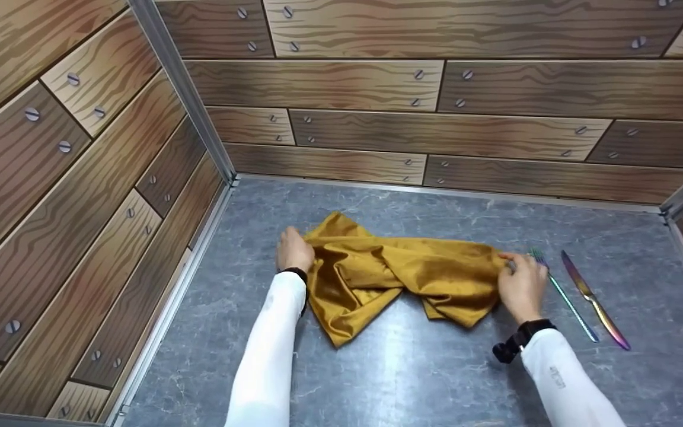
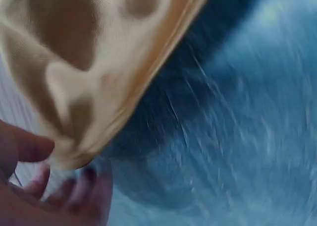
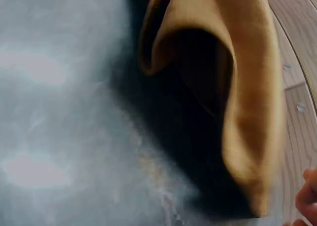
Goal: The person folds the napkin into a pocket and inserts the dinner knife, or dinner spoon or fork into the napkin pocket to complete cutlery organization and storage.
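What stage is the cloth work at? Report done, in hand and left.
Done: the fork and knife lie side by side on the grey table, right of the cloth. In hand: the left hand and right hand each grip an end of the mustard cloth, which is bunched and twisted between them. Left: the cloth is neither flat nor neatly folded, so smoothing it out likely remains.

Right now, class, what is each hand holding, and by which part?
Both hold the gold cloth: left hand its left end, right hand its right end.
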The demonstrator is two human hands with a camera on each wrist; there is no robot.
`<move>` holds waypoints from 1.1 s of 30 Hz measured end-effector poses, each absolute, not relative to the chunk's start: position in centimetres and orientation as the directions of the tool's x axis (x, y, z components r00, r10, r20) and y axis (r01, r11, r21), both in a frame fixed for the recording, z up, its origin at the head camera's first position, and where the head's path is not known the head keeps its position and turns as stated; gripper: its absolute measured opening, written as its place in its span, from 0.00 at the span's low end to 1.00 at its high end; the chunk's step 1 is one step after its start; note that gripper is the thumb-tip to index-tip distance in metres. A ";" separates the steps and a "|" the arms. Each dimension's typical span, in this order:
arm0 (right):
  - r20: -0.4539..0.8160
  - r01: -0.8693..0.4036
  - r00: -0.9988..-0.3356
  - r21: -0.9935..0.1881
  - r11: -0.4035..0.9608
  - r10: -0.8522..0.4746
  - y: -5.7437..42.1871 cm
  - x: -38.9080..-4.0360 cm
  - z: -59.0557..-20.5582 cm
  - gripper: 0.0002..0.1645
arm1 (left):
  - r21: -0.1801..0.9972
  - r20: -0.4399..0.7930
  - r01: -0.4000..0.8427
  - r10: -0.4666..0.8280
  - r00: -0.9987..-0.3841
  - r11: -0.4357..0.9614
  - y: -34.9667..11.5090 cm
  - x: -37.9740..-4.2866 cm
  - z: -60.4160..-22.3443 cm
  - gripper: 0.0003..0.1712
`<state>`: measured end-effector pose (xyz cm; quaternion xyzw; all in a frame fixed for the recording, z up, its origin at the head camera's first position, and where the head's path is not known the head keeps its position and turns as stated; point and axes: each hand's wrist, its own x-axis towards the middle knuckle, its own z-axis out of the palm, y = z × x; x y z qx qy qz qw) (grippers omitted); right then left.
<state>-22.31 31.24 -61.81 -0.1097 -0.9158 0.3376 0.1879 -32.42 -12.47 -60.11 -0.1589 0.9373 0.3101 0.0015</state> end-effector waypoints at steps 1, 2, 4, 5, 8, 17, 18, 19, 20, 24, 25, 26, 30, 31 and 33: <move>0.271 0.067 -0.916 -0.625 0.777 0.297 31.1 -22.3 -61.8 0.17 | 0.552 -0.052 -0.243 -0.258 -0.965 0.797 -12.1 -32.4 -60.2 0.21; 0.255 0.070 -0.928 -0.598 0.799 0.273 30.9 -22.3 -61.8 0.17 | 0.525 0.001 -0.171 -0.202 -0.979 0.834 -11.7 -32.4 -60.2 0.22; 0.210 0.071 -0.953 -0.547 0.834 0.218 30.6 -22.2 -61.9 0.20 | 0.482 0.072 -0.006 -0.046 -0.996 0.876 -10.7 -32.1 -60.1 0.26; 0.180 0.068 -0.965 -0.529 0.846 0.190 30.4 -22.3 -62.0 0.22 | 0.469 0.076 0.069 0.038 -0.996 0.880 -10.2 -31.8 -60.1 0.28; 0.091 0.058 -0.989 -0.478 0.876 0.116 29.9 -22.2 -62.3 0.28 | 0.475 -0.008 0.223 0.258 -0.966 0.851 -8.5 -30.7 -59.9 0.29; -0.064 0.061 -0.997 -0.330 0.942 0.042 29.3 -21.8 -62.5 0.33 | 0.265 -0.220 0.276 0.337 -0.916 0.924 -5.9 -29.2 -59.9 0.26; -0.074 0.067 -0.996 -0.323 0.944 0.046 29.3 -21.7 -62.4 0.33 | 0.250 -0.214 0.255 0.311 -0.926 0.934 -5.9 -29.2 -59.9 0.26; -0.084 0.073 -0.995 -0.318 0.945 0.049 29.4 -21.7 -62.3 0.33 | 0.240 -0.209 0.237 0.288 -0.935 0.942 -5.9 -29.3 -60.0 0.26; -0.095 0.077 -0.994 -0.317 0.945 0.048 29.4 -21.7 -62.2 0.34 | 0.227 -0.203 0.224 0.271 -0.941 0.948 -5.9 -29.5 -60.0 0.26; -0.113 0.044 -0.994 -0.339 0.940 0.006 29.6 -21.6 -62.1 0.33 | 0.168 -0.169 0.201 0.229 -0.959 0.965 -5.9 -30.0 -59.9 0.26; -0.109 0.027 -0.994 -0.350 0.937 -0.012 29.6 -21.6 -62.1 0.33 | 0.146 -0.153 0.201 0.222 -0.963 0.969 -5.9 -30.2 -59.8 0.25; -0.097 0.007 -0.995 -0.358 0.934 -0.030 29.6 -21.6 -62.2 0.32 | 0.118 -0.133 0.204 0.219 -0.967 0.972 -5.8 -30.3 -59.7 0.22; -0.039 -0.056 -0.996 -0.376 0.925 -0.076 29.3 -21.5 -62.1 0.30 | 0.013 -0.071 0.218 0.218 -0.973 0.976 -5.3 -30.8 -59.5 0.12; -0.022 -0.063 -0.997 -0.382 0.922 -0.078 29.2 -21.4 -62.1 0.29 | 0.001 -0.054 0.224 0.224 -0.973 0.975 -5.1 -30.9 -59.5 0.12; 0.004 -0.071 -0.997 -0.401 0.913 -0.076 29.1 -21.4 -62.0 0.27 | -0.016 -0.025 0.234 0.233 -0.972 0.972 -4.8 -31.0 -59.6 0.12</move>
